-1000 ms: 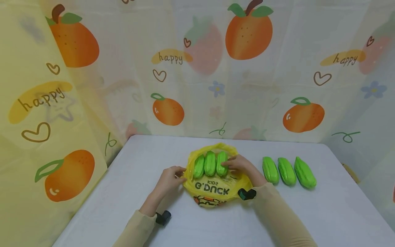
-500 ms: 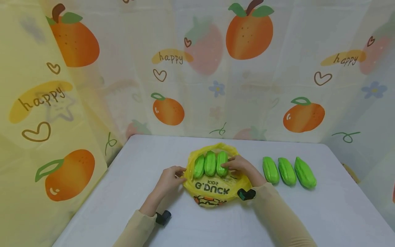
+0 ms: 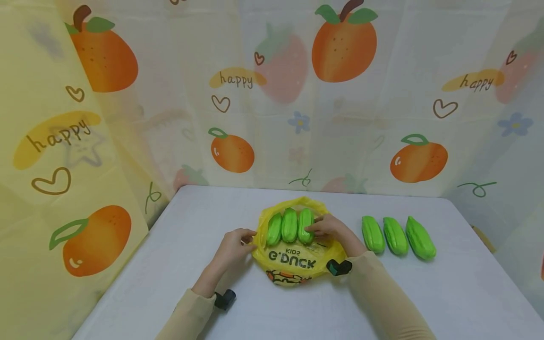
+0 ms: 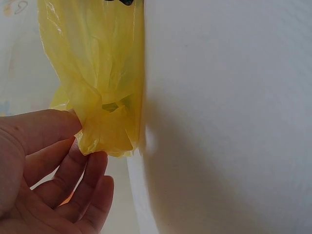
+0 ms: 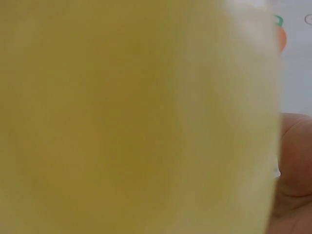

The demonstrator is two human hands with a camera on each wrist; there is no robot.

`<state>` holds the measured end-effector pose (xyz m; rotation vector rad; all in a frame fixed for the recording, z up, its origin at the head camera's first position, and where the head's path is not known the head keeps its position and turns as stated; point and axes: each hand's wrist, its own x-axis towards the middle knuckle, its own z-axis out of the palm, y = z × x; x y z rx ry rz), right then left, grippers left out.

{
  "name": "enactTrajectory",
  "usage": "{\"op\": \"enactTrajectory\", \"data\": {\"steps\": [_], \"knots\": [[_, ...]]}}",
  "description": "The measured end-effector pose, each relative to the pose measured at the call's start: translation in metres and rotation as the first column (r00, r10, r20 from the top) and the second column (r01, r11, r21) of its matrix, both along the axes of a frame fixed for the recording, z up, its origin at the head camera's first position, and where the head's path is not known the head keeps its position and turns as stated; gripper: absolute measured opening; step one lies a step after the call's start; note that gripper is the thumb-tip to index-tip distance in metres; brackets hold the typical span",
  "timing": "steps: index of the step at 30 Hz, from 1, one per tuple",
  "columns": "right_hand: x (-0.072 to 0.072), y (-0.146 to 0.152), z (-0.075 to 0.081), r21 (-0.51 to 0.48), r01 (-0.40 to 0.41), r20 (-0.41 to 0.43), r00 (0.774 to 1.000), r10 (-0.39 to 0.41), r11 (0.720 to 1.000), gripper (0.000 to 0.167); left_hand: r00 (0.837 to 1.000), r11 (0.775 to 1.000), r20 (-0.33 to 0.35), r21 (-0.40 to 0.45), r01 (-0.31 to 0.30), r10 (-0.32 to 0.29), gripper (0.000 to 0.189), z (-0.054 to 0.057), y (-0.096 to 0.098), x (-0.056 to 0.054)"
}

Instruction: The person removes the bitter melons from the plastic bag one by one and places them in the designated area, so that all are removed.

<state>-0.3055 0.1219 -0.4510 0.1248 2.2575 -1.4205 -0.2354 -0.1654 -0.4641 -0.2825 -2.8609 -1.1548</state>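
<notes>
A yellow plastic bag (image 3: 293, 276) with upside-down printed letters lies on the table, its mouth spread wide. Three glossy, ridged green oblong pieces lie side by side in it: a left piece (image 3: 274, 229), a middle piece (image 3: 289, 225) and a right piece (image 3: 304, 222). My left hand (image 3: 235, 245) pinches the left rim of the bag (image 4: 105, 122) between thumb and index finger, other fingers loosely bent. My right hand (image 3: 333, 227) reaches over the bag's right side and holds the right piece at its edge; yellow film hides most of that hand in the right wrist view.
Three more such green pieces, a near one (image 3: 373, 234), a middle one (image 3: 395, 236) and a far-right one (image 3: 420, 238), lie right of the bag on the white table (image 3: 272, 311). A fruit-printed curtain (image 3: 272, 118) closes off the back and sides.
The right green piece in the bag shifts very slightly under my right hand. Otherwise both hands and the bag stay where they were.
</notes>
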Motion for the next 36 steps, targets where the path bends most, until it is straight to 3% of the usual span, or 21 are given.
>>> {"op": "enactTrajectory", "data": {"steps": [15, 25, 36], "knots": [[-0.001, 0.006, 0.002, -0.036, -0.011, -0.015, 1.0, 0.01, 0.999, 0.069, 1.0, 1.0, -0.012, -0.009, 0.011, -0.012, 0.032, -0.001, 0.0, -0.001], [0.006, 0.011, 0.02, 0.027, -0.06, -0.086, 0.994, 0.062, 0.998, 0.068, 1.0, 1.0, -0.004, -0.002, -0.009, 0.009, 0.032, -0.003, -0.001, -0.002], [0.018, 0.018, 0.036, 0.058, -0.075, -0.109, 0.991, 0.081, 0.995, 0.07, 1.0, 1.0, -0.005, 0.003, -0.011, 0.011, 0.032, -0.003, -0.002, -0.002]]}}
